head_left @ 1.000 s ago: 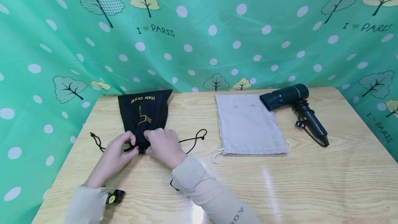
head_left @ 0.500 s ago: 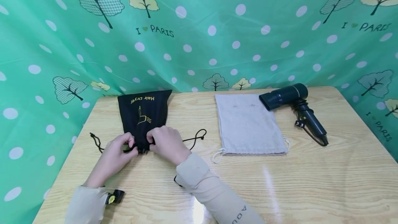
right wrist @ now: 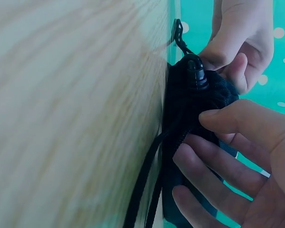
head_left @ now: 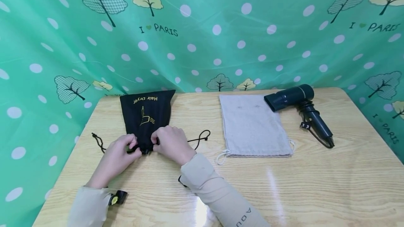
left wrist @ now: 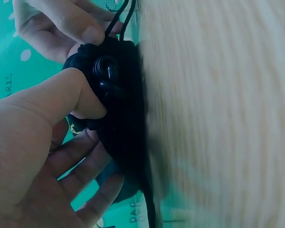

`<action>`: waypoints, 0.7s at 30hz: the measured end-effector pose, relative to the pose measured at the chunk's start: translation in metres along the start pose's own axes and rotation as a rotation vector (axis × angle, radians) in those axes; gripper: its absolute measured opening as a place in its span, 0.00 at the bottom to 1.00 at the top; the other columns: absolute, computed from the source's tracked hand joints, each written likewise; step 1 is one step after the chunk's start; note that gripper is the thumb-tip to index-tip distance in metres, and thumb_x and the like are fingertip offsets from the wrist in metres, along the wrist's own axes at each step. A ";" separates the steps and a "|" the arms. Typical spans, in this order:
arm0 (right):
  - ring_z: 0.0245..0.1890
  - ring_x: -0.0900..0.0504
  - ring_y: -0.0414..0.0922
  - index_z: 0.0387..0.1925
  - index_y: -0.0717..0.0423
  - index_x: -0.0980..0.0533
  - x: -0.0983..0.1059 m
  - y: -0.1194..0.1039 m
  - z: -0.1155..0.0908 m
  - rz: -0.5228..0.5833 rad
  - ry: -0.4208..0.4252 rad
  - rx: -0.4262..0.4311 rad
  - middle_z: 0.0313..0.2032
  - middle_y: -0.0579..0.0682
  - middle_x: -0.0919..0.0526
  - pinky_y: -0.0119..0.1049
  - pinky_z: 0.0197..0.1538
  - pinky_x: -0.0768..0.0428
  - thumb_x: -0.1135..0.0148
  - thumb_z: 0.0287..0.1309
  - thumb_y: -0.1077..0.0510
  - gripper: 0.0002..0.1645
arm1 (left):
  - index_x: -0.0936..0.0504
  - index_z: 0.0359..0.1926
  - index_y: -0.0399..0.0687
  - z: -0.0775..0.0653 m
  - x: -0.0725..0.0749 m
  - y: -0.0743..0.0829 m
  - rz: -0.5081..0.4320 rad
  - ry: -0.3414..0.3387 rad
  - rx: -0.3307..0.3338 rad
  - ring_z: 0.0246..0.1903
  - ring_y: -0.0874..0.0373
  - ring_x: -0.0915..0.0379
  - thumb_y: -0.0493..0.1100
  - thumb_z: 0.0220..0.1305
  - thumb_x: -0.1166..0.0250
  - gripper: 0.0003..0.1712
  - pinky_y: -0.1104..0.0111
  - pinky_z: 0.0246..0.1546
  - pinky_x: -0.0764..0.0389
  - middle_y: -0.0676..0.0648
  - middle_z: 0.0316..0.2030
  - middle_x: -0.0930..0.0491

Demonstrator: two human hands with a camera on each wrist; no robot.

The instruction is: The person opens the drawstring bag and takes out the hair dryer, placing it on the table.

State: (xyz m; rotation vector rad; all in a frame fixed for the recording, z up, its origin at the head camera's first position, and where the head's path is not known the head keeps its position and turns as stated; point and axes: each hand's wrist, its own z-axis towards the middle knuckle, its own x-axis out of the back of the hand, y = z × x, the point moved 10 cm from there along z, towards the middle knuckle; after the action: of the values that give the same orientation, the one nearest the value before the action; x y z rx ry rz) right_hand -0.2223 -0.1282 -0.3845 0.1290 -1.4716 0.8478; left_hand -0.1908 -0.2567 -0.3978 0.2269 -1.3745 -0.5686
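A black drawstring bag printed "Hair Dryer" lies at the table's left, its gathered mouth facing me. My left hand pinches the left side of the mouth between thumb and fingers. On the other side, my right hand pinches the cloth near the mouth. In the left wrist view, a dark coiled cord shows inside the opening. The right wrist view shows its dark ribbed end at the mouth. Black drawstrings trail out to both sides.
A grey cloth drawstring bag lies flat at the table's middle right. A dark green hair dryer with its cord wrapped round the handle overlaps that bag's upper right corner. A green patterned curtain hangs behind the wooden table.
My right hand has shifted slightly right along the black bag's mouth, uncovering more of the gathered cloth. The left hand keeps its hold in nearly the same place.
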 end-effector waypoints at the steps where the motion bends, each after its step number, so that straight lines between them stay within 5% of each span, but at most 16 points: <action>1: 0.22 0.26 0.36 0.18 0.40 0.25 0.001 0.000 0.000 0.004 0.000 -0.001 0.22 0.34 0.24 0.31 0.21 0.33 0.27 0.48 0.53 0.13 | 0.39 0.24 0.49 0.000 0.001 0.000 0.004 -0.001 -0.005 0.27 0.57 0.39 0.29 0.50 0.33 0.21 0.71 0.28 0.41 0.51 0.25 0.35; 8: 0.20 0.28 0.37 0.16 0.42 0.29 0.004 -0.004 -0.001 -0.024 0.014 0.022 0.19 0.35 0.28 0.31 0.21 0.35 0.29 0.47 0.55 0.16 | 0.42 0.21 0.51 0.001 0.003 0.006 0.014 0.007 -0.054 0.26 0.60 0.41 0.28 0.48 0.34 0.23 0.72 0.28 0.41 0.54 0.23 0.40; 21: 0.23 0.28 0.38 0.28 0.46 0.30 -0.005 -0.011 -0.002 -0.102 -0.042 0.095 0.22 0.38 0.28 0.33 0.21 0.34 0.27 0.53 0.50 0.17 | 0.31 0.25 0.55 0.001 -0.004 0.007 0.026 -0.068 -0.086 0.34 0.57 0.34 0.30 0.50 0.29 0.20 0.67 0.35 0.33 0.55 0.31 0.29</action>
State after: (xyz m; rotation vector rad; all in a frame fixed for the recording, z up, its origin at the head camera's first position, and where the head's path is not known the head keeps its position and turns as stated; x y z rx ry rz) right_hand -0.2132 -0.1372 -0.3849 0.2921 -1.4513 0.8364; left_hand -0.1903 -0.2484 -0.3979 0.1208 -1.4129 -0.6170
